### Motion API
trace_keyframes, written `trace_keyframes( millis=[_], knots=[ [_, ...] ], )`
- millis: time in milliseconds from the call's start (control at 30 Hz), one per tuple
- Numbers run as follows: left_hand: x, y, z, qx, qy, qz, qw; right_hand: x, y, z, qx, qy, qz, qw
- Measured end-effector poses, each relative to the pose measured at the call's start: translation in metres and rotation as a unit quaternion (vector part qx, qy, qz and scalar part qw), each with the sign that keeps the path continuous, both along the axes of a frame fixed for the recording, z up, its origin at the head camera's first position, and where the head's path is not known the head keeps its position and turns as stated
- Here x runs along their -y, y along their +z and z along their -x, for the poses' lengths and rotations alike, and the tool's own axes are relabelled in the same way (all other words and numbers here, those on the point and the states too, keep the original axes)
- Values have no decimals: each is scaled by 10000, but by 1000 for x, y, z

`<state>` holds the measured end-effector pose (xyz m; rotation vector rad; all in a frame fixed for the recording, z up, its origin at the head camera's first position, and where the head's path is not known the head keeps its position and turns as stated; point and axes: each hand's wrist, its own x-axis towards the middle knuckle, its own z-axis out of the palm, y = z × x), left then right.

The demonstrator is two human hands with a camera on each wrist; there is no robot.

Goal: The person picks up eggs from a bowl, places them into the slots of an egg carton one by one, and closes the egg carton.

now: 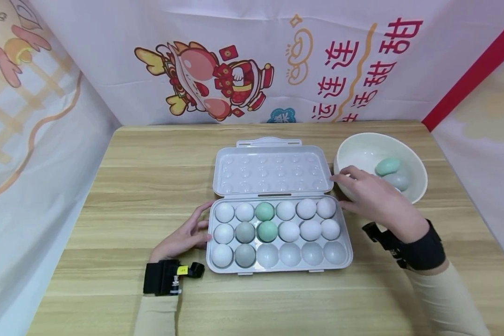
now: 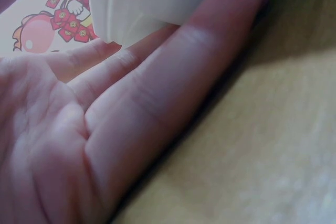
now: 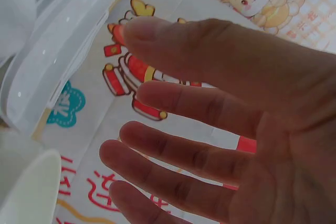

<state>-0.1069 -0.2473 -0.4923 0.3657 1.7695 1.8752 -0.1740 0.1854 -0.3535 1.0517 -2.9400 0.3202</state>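
An opened plastic egg box (image 1: 279, 267) lies on the table, its lid (image 1: 273, 170) folded back. White eggs (image 1: 289, 231), green eggs (image 1: 267, 231) and grey eggs (image 1: 245, 255) fill its two back rows and the left of the front row; the other front cups are bare. My left hand (image 1: 186, 235) rests at the box's left side, fingers extended along its wall. With fingers spread and nothing between them, my right hand (image 1: 371, 193) is over the gap between box and white bowl (image 1: 422, 179). In the bowl lie a green egg (image 1: 388, 166) and a pale grey egg (image 1: 398, 180), partly behind the hand.
The wooden table (image 1: 151, 163) runs back to a printed cloth (image 1: 252, 28) hung as a wall. More cloth hangs at the left and right sides. The bowl stands near the table's back right corner, close to the lid.
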Motion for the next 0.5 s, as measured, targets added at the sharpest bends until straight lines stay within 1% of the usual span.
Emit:
trace_keyframes(
  millis=[167,233,333,433,500],
  knots=[
    [0,0,0,-33,-14,-62,10000,-14,5,5,217,-335,-113,9991],
    [0,0,0,-40,-15,-73,10000,-19,7,8,287,-402,-139,9987],
    [1,0,0,-49,-23,-93,9999,-25,8,14,333,-351,-171,9987],
    [1,-1,0,-62,-30,-93,9999,-30,9,21,440,-303,-358,9979],
    [0,-1,0,-74,-43,-88,9999,-33,9,26,584,-347,-539,9962]
  ],
)
